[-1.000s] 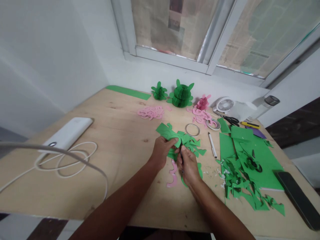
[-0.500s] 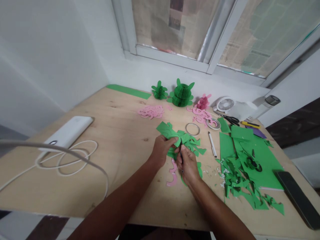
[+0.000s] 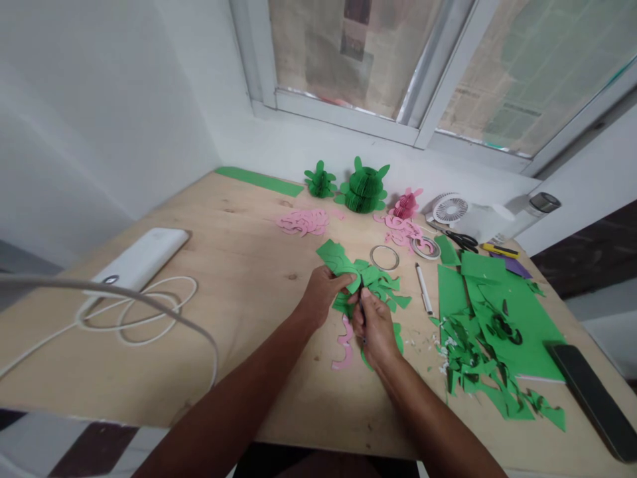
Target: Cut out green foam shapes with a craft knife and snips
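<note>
My left hand [image 3: 324, 289] is closed on a green paper piece [image 3: 341, 260], thumb on top, with faint curved outlines showing on it. Close beside it, my right hand [image 3: 374, 324] grips a pair of scissors [image 3: 363, 309]; only dark slivers of them show between the fingers, their tips at the paper's right edge. Green paper scraps [image 3: 384, 288] lie on the table just beyond and under both hands. A wavy pink paper strip [image 3: 343, 345] lies to the left of my right wrist. Part of another green cutout [image 3: 397, 336] peeks out behind that wrist.
Green and pink paper figures [image 3: 365, 189] stand along the wall. Pink cutouts [image 3: 304, 222] lie in front. At right are a white pen [image 3: 423, 289], tape roll [image 3: 425, 247], green offcuts [image 3: 468, 358] and a phone [image 3: 594, 401]. A white device [image 3: 142, 257] with a cable sits left.
The view has shifted slightly, so the table things sit a little further right. My hands keep nearly the same pose on the paper and scissors.
</note>
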Available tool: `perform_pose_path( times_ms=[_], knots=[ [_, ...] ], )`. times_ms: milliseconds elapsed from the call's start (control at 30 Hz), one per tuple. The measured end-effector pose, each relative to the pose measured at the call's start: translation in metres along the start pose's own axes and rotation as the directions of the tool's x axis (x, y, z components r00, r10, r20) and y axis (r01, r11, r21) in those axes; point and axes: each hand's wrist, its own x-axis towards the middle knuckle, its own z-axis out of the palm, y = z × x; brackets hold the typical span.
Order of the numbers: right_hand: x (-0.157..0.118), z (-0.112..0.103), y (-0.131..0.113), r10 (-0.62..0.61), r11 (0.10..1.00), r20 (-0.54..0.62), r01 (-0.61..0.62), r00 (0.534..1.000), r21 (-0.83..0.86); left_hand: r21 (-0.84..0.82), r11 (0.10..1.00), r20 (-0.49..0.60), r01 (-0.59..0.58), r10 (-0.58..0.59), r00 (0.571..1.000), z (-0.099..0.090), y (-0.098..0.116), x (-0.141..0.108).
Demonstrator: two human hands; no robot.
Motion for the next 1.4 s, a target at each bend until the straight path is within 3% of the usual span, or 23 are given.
perform_pose_path(
  times_ms=[433,667,900,1100,1400],
  knots=[
    [0.0000,0.0014,0.0018,0.002,1.000,-0.021,-0.001,1.000,0.016,-0.068,0.997,-0.026,0.033,-0.035,0.999,0.0012,-0.0041,0.0000],
    [0.0001,0.0005,0.0012,0.015,1.000,-0.018,-0.014,1.000,0.026,-0.042,0.999,0.112,0.014,-0.009,0.994,0.0014,-0.0006,-0.0033],
    [0.0011,0.0000,0.0016,0.014,1.000,-0.023,-0.014,1.000,0.012,-0.069,0.997,0.057,0.037,-0.033,0.998,0.0024,0.0016,-0.0033],
    [0.0013,-0.0005,0.0042,0.012,1.000,-0.021,-0.012,1.000,0.009,-0.113,0.992,0.091,0.049,-0.039,0.995,0.0041,0.0043,-0.0049],
    [0.0010,0.0002,0.0025,0.014,1.000,-0.020,-0.014,1.000,0.028,-0.056,0.997,0.057,0.060,-0.057,0.997,0.0038,0.0031,-0.0048]
  ],
)
